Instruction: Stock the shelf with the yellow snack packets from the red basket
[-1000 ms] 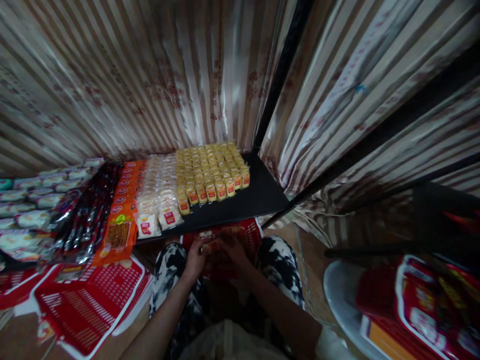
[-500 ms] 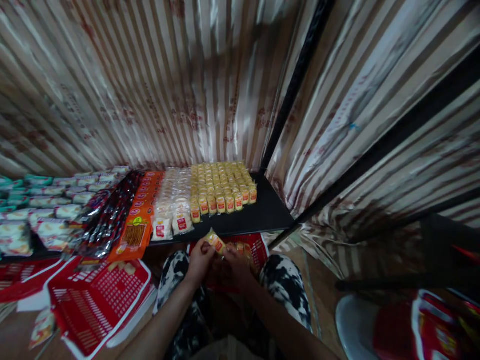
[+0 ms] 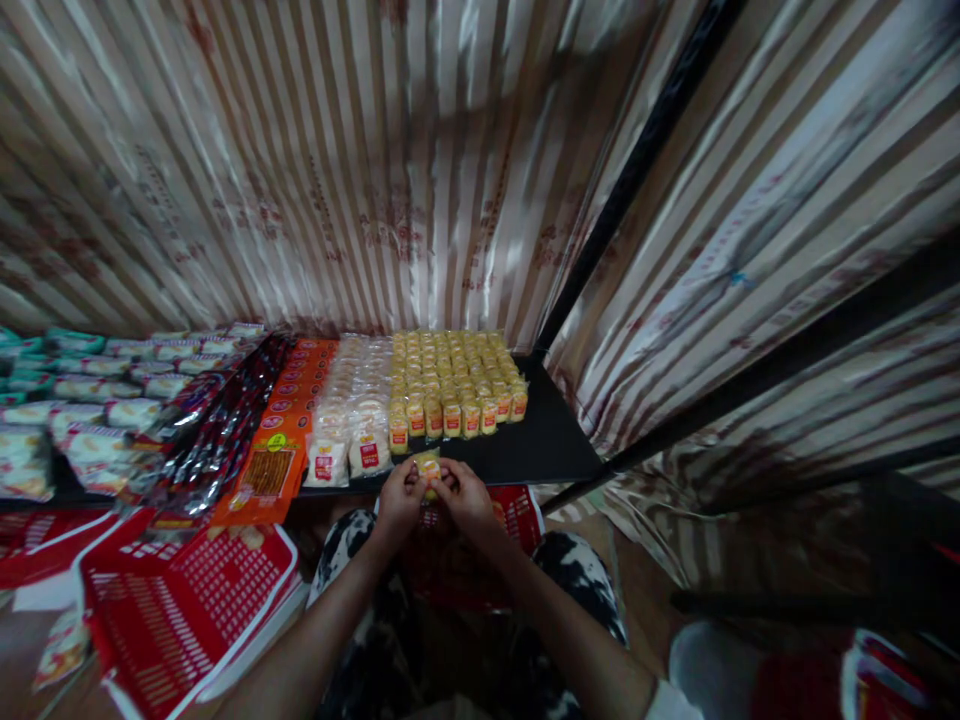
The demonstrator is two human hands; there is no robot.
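A small yellow snack pack (image 3: 428, 467) in clear wrapping is pinched between both hands at the front edge of the black shelf (image 3: 540, 440). My left hand (image 3: 399, 497) grips its left side, and my right hand (image 3: 466, 500) its right side. Just beyond them stand tight rows of matching yellow packs (image 3: 457, 385). Left of those rows lie white packs (image 3: 370, 450) with red labels. Beneath my hands, a red basket (image 3: 525, 515) between my knees is partly hidden by my forearms.
Orange packets (image 3: 274, 455), dark shiny packets (image 3: 217, 410) and white-and-green packs (image 3: 97, 455) fill the shelf's left part. Another red basket (image 3: 187, 590) sits on the floor at left. A black pole (image 3: 637, 180) rises at the shelf's right end, against a striped curtain (image 3: 420, 150).
Both hands have risen slightly from over the basket toward the shelf edge, bringing the yellow pack along. The pack is now more level between my fingers. The view has shifted a little.
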